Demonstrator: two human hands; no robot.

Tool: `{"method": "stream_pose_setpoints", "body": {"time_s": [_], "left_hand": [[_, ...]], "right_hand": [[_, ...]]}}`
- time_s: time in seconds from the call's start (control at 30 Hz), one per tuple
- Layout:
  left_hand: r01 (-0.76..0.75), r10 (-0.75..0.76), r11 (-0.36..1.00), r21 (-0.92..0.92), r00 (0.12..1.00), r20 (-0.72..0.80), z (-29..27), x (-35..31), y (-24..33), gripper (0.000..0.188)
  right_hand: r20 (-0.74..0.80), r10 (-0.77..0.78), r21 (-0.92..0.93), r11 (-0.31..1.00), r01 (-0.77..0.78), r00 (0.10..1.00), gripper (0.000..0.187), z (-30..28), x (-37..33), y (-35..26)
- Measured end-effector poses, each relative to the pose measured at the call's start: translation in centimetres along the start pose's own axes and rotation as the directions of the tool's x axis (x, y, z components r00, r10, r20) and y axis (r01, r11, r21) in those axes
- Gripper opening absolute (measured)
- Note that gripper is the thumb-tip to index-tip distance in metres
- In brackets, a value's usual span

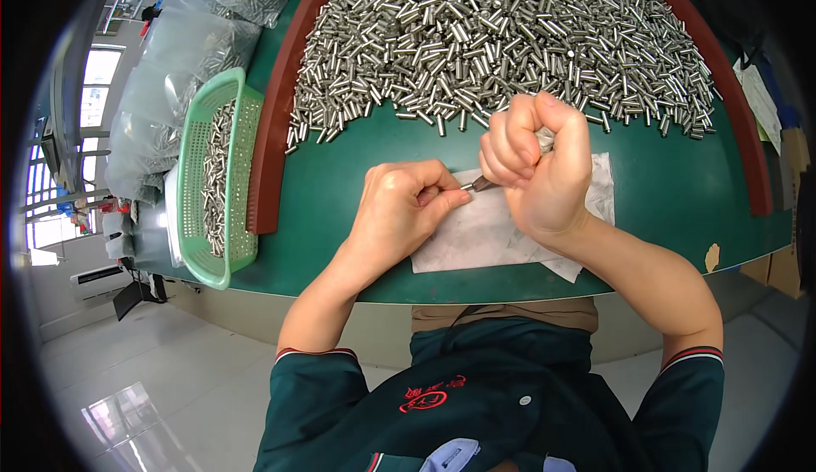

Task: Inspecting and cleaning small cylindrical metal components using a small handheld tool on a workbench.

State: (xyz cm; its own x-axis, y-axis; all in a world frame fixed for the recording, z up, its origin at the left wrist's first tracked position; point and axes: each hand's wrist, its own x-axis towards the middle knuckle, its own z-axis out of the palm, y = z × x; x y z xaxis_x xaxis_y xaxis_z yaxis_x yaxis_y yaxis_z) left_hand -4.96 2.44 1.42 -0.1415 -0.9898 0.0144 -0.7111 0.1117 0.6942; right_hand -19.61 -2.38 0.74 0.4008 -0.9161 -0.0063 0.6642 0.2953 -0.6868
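Observation:
My left hand (pixel 395 213) is closed, pinching a small silver metal pin (pixel 466 187) between thumb and fingertips. In a fist, my right hand (pixel 548 175) grips a slim hand tool (pixel 482 184) with a dark tip; a pale wrapped part of it shows between the fingers, but its exact kind is hidden. The tool's tip meets or nearly meets the pin's end. Both hands are above a smudged white sheet (pixel 472 247) on the green table (pixel 357 149). Beyond them spreads a large heap of similar metal pins (pixel 493 43).
Red-brown rails (pixel 276 132) border the heap on both sides. At left stands a green perforated basket (pixel 234 260) with pins in it. Clear plastic bags (pixel 161 81) of pins lie behind it. Cardboard (pixel 786 260) is at the far right, and the table's front edge is against me.

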Motion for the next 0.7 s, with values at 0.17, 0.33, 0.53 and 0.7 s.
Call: {"method": "stream_pose_setpoints", "body": {"time_s": [0.17,0.33,0.53,0.7], "left_hand": [[0.022,-0.022,1.000,-0.006,1.000,0.013,-0.1,-0.1,-0.1,0.013],[0.014,-0.012,0.999,-0.044,0.999,0.043,-0.1,0.3,0.1,0.013],[0.044,-0.043,0.999,-0.030,0.998,0.036,-0.4,0.0,0.4,0.012],[0.133,-0.140,0.947,-0.292,0.990,-0.003,-1.1,-0.1,-0.1,0.014]], "right_hand": [[0.026,-0.009,-0.017,1.000,0.010,1.000,0.039,0.1,-0.1,0.3],[0.051,-0.097,-0.082,0.992,0.101,0.994,0.032,0.2,-0.5,0.8],[0.054,-0.187,-0.257,0.947,0.195,0.981,0.035,0.6,-0.9,1.4],[0.025,-0.085,-0.062,0.994,0.087,0.996,0.030,0.0,-0.6,0.8]]}}
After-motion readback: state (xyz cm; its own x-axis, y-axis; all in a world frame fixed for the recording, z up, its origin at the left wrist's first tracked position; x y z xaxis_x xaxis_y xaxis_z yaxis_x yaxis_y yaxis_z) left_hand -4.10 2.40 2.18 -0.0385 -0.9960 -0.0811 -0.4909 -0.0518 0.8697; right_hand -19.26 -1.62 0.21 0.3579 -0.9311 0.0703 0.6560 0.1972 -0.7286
